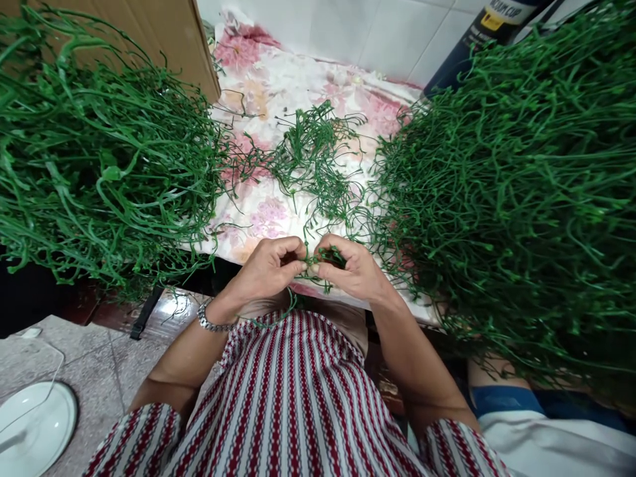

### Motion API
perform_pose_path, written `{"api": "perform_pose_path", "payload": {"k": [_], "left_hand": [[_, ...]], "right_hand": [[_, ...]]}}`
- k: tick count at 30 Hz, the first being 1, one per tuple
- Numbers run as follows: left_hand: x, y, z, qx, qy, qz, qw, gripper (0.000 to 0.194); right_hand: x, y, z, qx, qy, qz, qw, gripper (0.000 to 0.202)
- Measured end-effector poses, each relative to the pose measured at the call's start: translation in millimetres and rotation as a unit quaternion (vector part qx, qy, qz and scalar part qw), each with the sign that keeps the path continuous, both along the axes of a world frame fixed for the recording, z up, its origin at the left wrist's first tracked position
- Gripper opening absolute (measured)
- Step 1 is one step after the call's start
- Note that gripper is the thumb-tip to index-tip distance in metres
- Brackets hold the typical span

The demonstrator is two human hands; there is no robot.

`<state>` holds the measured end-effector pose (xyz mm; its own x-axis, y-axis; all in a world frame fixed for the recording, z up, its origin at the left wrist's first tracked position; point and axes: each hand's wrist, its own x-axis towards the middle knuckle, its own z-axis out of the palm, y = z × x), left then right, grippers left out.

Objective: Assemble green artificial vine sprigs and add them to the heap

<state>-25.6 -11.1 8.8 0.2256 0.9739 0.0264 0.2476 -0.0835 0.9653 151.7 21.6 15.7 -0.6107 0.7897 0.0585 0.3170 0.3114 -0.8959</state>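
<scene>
Both hands, left hand (268, 265) and right hand (348, 268), pinch one green stem (318, 264) between them; it looks light, springy and tangle-prone, best gripped near its base.

A thin green plastic sprig (318, 260) lies pinched at the flowered table's near edge.

bright, even light with soft shadows; sharp at the centre, strong wide-angle bending toward the edges.
</scene>
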Motion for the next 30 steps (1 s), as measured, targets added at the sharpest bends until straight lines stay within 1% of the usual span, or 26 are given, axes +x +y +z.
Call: {"api": "perform_pose_path", "payload": {"k": [2,4,7,9,11,12,14,16,18,19,21,23,25,28,30], "left_hand": [[-0.4,0.8,0.3,-0.011,-0.026,0.004,1.000,0.010],[1.2,0.9,-1.7,-0.019,-0.054,0.026,0.998,0.010],[4.6,0.1,-8.4,-0.041,-0.109,0.054,0.992,0.011],[5.9,-0.8,-13.0,-0.057,-0.140,0.055,0.987,0.012],[5.6,-1.4,-15.6,-0.065,-0.153,0.038,0.985,0.012],[5.0,-1.5,-15.8,-0.066,-0.147,0.027,0.987,0.013],[2.8,-0.9,-14.0,-0.063,-0.103,0.005,0.993,0.015],[0.1,0.4,-10.2,-0.061,-0.040,-0.027,0.997,0.016],[-2.0,1.4,-6.4,-0.059,0.001,-0.066,0.996,0.016],[-2.5,1.6,-5.0,-0.054,0.011,-0.084,0.995,0.016],[-2.4,1.1,-4.0,-0.036,0.022,-0.094,0.995,0.020],[-1.0,-0.4,-5.2,-0.014,0.023,-0.081,0.996,0.027],[0.4,-1.8,-7.6,0.011,0.005,-0.060,0.998,0.034],[-0.1,-2.5,-9.6,0.065,-0.002,-0.036,0.997,0.038],[-2.3,-2.0,-8.6,0.090,0.024,-0.055,0.994,0.036]], "right_hand": [[0.3,0.6,0.0,0.033,-0.004,0.016,0.999,0.007],[0.2,-0.4,-1.8,0.083,-0.025,0.025,0.996,0.008],[-0.3,-5.3,-6.7,0.140,-0.068,0.007,0.988,0.011],[-0.2,-8.8,-9.8,0.162,-0.088,-0.009,0.983,0.012],[0.6,-11.2,-11.3,0.181,-0.100,-0.010,0.978,0.010],[1.2,-11.8,-11.3,0.191,-0.104,-0.003,0.976,0.008],[2.7,-12.4,-9.8,0.220,-0.113,0.011,0.969,0.005],[4.2,-12.6,-7.3,0.259,-0.124,0.026,0.958,0.013],[5.1,-13.1,-4.8,0.287,-0.134,0.039,0.948,0.017],[5.3,-13.6,-3.7,0.290,-0.138,0.045,0.946,0.017],[5.0,-15.1,-1.6,0.278,-0.142,0.052,0.949,0.015],[4.1,-17.2,0.6,0.254,-0.147,0.051,0.955,0.012],[3.2,-19.2,3.0,0.225,-0.148,0.041,0.962,0.010],[2.4,-20.4,5.6,0.172,-0.127,0.027,0.976,0.017],[2.3,-19.6,5.9,0.137,-0.108,0.022,0.984,0.023]]}}
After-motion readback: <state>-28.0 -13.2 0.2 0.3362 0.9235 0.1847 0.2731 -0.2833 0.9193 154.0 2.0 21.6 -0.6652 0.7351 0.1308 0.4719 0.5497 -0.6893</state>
